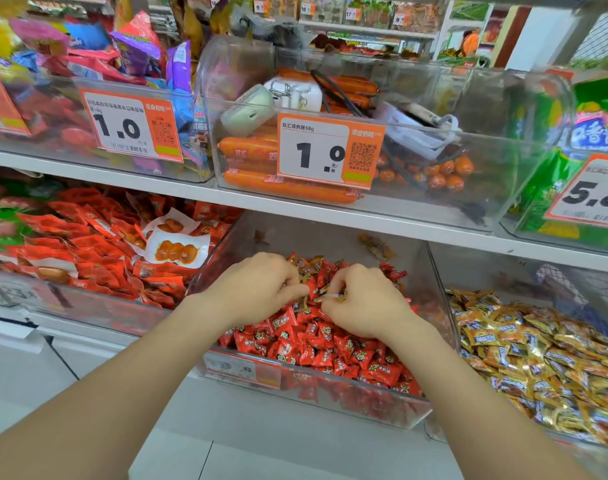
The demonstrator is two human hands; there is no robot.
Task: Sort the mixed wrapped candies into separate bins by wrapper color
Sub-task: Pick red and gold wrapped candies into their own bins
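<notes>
- Right hand [361, 299] was curled, fingertips pinched on a small cluster of gold-wrapped candies [332, 298], held just above the heap. Judged it was gathering several off-color pieces per trip rather than carrying one at a time.
- Left hand [257, 285] had fingers curled down into the same heap, with brownish-gold wrappers at its tips. Could not tell whether it gripped one or only raked the top layer.
- The hands nearly touched at mid-bin, likely because the strays were clustered there.
- Red candies [316, 348]: small pillow-shaped twists, glossy red with a green-and-white mark, heaped loosely against the front wall. Crinkly film, so they probably slip easily.
- Middle bin [313, 237] was clear plastic, with the back floor bare except for one stray gold piece [377, 245].
- Right bin [437, 271] stood just beside it, holding the gold pile [538, 341], shiny gold with blue print. Presumably the destination for the pinched pieces.
- Left bin [4, 292] held larger red snack packets [87, 244], not part of the sort.
- Sort judged partway done, as gold showed among the red near the hands.
</notes>
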